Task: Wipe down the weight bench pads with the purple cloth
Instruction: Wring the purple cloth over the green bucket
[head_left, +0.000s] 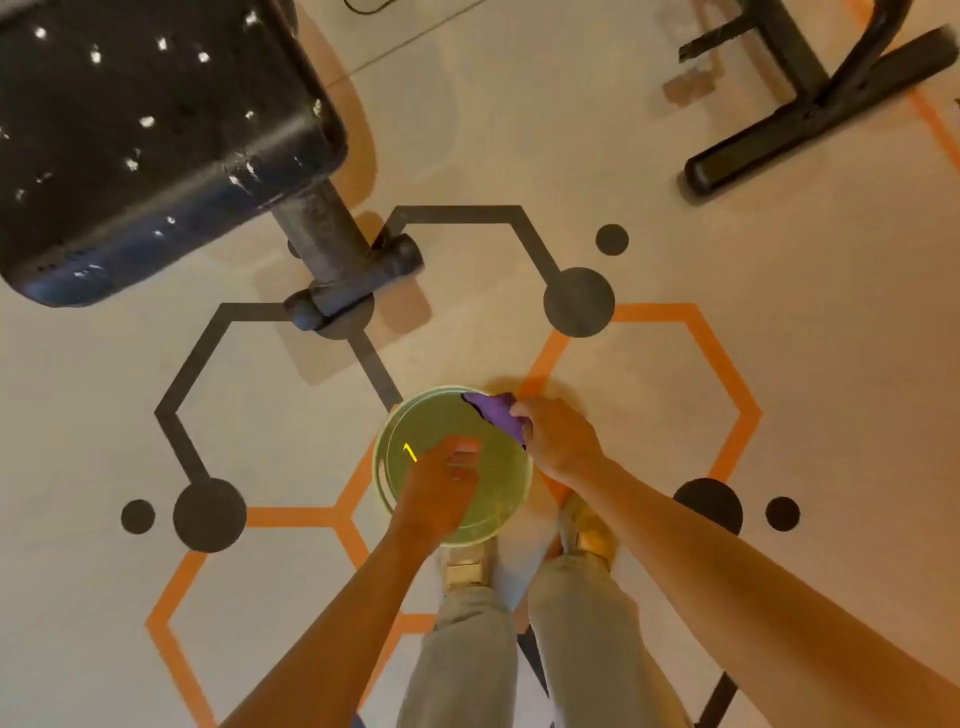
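While the purple cloth (496, 415) is pinched by the right hand (558, 439) at the green bucket (387, 457) rim, the left hand (441, 491) is held loosely curled inside; black bench pad (150, 140) sits well apart, upper left.

Open floor (649, 171) lies between me and the pad (145, 140); only the bucket (498, 499) at my feet and the bench foot (353, 280) stand in my way.
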